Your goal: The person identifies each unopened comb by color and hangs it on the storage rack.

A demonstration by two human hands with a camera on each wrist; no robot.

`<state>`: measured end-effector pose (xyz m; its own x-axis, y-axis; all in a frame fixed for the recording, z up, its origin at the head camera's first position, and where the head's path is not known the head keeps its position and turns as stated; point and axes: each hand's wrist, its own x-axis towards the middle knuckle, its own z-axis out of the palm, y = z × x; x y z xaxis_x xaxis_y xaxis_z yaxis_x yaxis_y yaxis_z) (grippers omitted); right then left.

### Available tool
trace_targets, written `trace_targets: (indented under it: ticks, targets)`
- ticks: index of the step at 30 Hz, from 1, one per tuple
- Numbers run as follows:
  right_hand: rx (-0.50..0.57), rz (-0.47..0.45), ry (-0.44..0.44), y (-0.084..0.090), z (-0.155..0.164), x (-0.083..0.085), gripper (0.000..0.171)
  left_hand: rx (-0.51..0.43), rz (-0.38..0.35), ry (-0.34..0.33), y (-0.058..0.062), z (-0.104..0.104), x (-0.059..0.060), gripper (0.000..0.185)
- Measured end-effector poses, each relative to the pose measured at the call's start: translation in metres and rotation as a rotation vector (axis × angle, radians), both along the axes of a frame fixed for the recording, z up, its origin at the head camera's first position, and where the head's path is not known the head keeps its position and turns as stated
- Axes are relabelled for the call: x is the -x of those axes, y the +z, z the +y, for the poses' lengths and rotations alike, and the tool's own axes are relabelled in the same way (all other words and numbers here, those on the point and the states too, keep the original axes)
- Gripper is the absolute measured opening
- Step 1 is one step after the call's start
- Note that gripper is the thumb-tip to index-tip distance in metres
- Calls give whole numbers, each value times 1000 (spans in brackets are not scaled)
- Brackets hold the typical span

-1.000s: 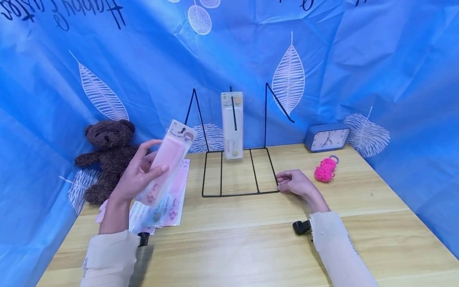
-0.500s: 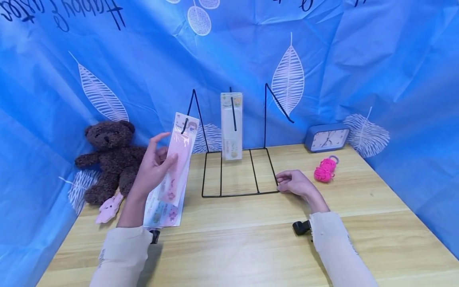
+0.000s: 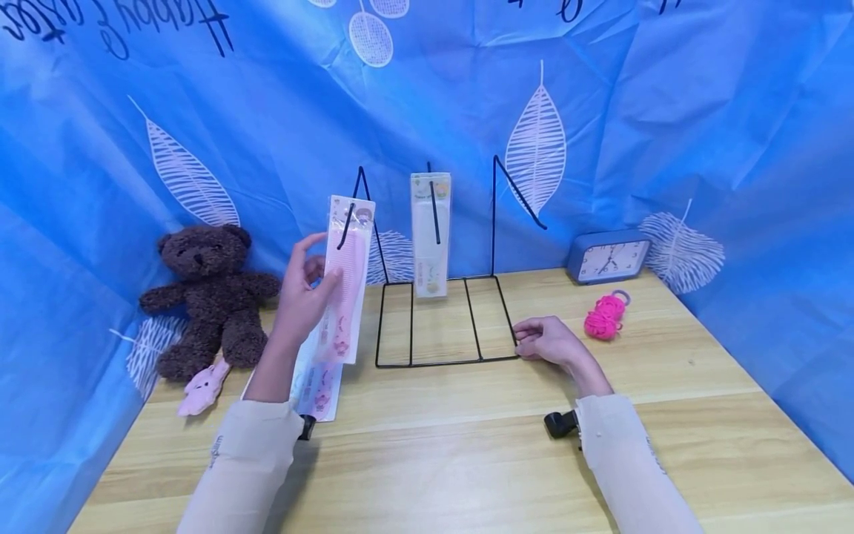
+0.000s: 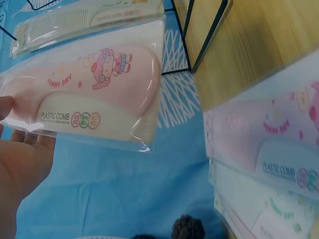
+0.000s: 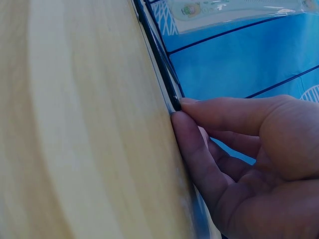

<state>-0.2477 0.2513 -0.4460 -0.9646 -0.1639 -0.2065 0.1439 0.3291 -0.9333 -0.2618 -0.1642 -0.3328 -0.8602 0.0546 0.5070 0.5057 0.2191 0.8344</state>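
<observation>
My left hand (image 3: 303,297) holds a packaged pink plastic comb (image 3: 348,297) between thumb and fingers. Out through the top of its card pokes the left prong (image 3: 345,226) of a black wire display rack (image 3: 445,362). In the left wrist view the pink comb (image 4: 109,79) shows its printed girl and the words "plastic comb". A pale green packaged comb (image 3: 430,263) hangs on the rack's middle prong, and the right prong (image 3: 522,194) carries nothing. At the base's front right corner my right hand (image 3: 552,343) pinches the wire, thumb and forefinger (image 5: 192,132) together.
More packaged combs (image 3: 322,393) lie on the wooden table, partly behind my left forearm. A brown teddy bear (image 3: 210,297) and a small pink plush (image 3: 203,387) sit at left. A blue clock (image 3: 608,256) and pink yarn (image 3: 604,317) stand at right, before a blue cloth.
My left hand has moved up, right and toward the rack with the pink comb, which now hangs more upright and farther along the left prong. The right hand has stayed on the rack corner.
</observation>
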Motion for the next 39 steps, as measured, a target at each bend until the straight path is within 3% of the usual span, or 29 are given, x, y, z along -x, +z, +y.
trace_targets:
  ticks: [5,19,39]
  targets:
    - [2,0,-1,0,0,0,57,-21,-44,11,0,5,8,55]
    - [3,2,2,0,-1,0,58,-87,-81,41,1,18,37,51]
    - [13,-6,0,2,-2,-2,57,-51,-154,99,5,26,61,51]
